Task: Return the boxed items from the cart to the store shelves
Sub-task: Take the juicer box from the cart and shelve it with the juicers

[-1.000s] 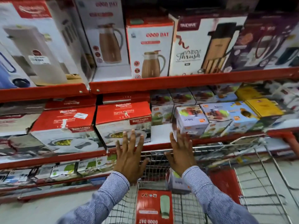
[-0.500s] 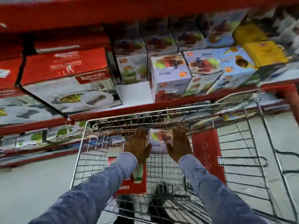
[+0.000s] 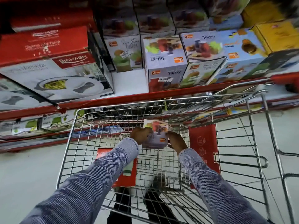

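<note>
A small white juicer box (image 3: pixel 155 135) with fruit pictures sits deep in the wire cart (image 3: pixel 80 136). My left hand (image 3: pixel 140 135) grips its left side and my right hand (image 3: pixel 177 142) grips its right side. A red box (image 3: pixel 127 173) with a green flask picture lies flat on the cart floor under my left sleeve, partly hidden. On the shelf (image 3: pixel 129 81) above the cart stand matching juicer boxes (image 3: pixel 165 62), with a bare white gap to their left.
Large red and white Rishabh dinnerware boxes (image 3: pixel 53 65) fill the shelf's left side. Yellow boxes (image 3: pixel 275 36) stand at the far right. A red plastic seat flap (image 3: pixel 203 147) divides the cart. The cart's red handle (image 3: pixel 286 78) sits right. Lower shelves hold more boxes.
My view has tilted down from the shelves to the cart. Both hands dropped from the shelf edge into the cart and closed on the juicer box.
</note>
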`<state>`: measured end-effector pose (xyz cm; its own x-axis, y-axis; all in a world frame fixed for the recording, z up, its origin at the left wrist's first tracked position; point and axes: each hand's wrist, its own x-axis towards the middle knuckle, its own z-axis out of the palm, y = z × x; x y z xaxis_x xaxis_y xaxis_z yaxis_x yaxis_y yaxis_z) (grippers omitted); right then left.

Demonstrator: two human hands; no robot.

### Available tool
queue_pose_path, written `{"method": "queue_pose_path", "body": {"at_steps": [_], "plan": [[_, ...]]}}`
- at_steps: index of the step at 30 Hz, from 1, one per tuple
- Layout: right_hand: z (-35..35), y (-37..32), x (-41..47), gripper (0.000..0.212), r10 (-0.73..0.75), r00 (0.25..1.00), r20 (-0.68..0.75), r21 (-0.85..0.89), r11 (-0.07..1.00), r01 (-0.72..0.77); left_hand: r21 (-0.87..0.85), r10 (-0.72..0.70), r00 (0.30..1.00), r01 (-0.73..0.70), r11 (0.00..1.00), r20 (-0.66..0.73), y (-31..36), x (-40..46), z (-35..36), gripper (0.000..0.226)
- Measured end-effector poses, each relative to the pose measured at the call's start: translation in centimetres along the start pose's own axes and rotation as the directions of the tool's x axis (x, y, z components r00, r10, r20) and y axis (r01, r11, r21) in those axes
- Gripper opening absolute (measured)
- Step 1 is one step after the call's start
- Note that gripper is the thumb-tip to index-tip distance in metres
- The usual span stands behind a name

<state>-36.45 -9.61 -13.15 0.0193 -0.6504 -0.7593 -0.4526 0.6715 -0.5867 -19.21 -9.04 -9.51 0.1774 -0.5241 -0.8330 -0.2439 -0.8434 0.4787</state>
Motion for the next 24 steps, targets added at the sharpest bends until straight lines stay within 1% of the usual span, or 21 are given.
{"method": "queue_pose_path", "body": {"at_steps": [2,3,5,6,7,9,11,14,16,18,22,24], "plan": [[-0.4,-0.8,-1.6,0.023,-0.007,0.999,-0.053,0.033,0.999,0.008,-0.019,0.024,0.999,-0.024,1.000,-0.024,0.7,-1.2,-0.6,0.033],[-0.7,-1.4,-2.5,0.017,-0.034,0.997,-0.071,0.035,0.999,0.036,-0.030,0.039,0.999,-0.040,0.999,-0.028,1.2,-2.1,-1.0,0.030],[-1.3,-2.4,-4.4,0.015,-0.126,0.985,-0.120,0.064,0.989,0.134,-0.066,0.070,0.996,-0.073,0.995,-0.052,2.2,-4.3,-2.2,0.021],[-1.5,-2.9,-5.4,0.013,-0.156,0.978,-0.139,0.108,0.979,0.171,-0.074,0.093,0.993,-0.098,0.992,-0.068,2.7,-5.2,-2.7,0.019],[-1.7,-3.7,-6.6,0.013,-0.197,0.968,-0.159,0.127,0.968,0.218,-0.073,0.125,0.987,-0.133,0.988,-0.096,3.1,-6.3,-3.5,0.022],[-2.1,-5.8,-8.9,0.021,-0.281,0.940,-0.195,0.091,0.949,0.303,-0.099,0.198,0.968,-0.215,0.971,-0.156,3.8,-9.0,-4.8,0.034],[-2.5,-7.7,-10.9,0.025,-0.346,0.909,-0.232,0.011,0.934,0.358,-0.141,0.276,0.939,-0.307,0.941,-0.204,4.3,-11.6,-6.1,0.035],[-3.0,-10.9,-13.8,0.021,-0.432,0.852,-0.295,-0.017,0.894,0.447,-0.188,0.333,0.892,-0.399,0.897,-0.304,5.1,-14.8,-8.4,0.026],[-3.3,-13.0,-15.2,0.012,-0.476,0.818,-0.324,-0.009,0.866,0.500,-0.222,0.366,0.866,-0.453,0.863,-0.342,5.8,-16.4,-9.8,0.014],[-3.3,-14.9,-16.5,0.009,-0.524,0.787,-0.326,0.003,0.832,0.555,-0.190,0.430,0.825,-0.519,0.834,-0.367,6.2,-17.7,-11.3,0.005],[-3.0,-18.3,-18.2,0.018,-0.593,0.735,-0.328,0.005,0.777,0.629,-0.069,0.535,0.725,-0.618,0.783,-0.434,6.8,-19.0,-13.7,0.021],[-2.8,-19.6,-18.4,0.017,-0.624,0.718,-0.309,-0.041,0.763,0.646,-0.014,0.566,0.691,-0.639,0.769,-0.450,7.1,-19.3,-14.7,0.026]]}}
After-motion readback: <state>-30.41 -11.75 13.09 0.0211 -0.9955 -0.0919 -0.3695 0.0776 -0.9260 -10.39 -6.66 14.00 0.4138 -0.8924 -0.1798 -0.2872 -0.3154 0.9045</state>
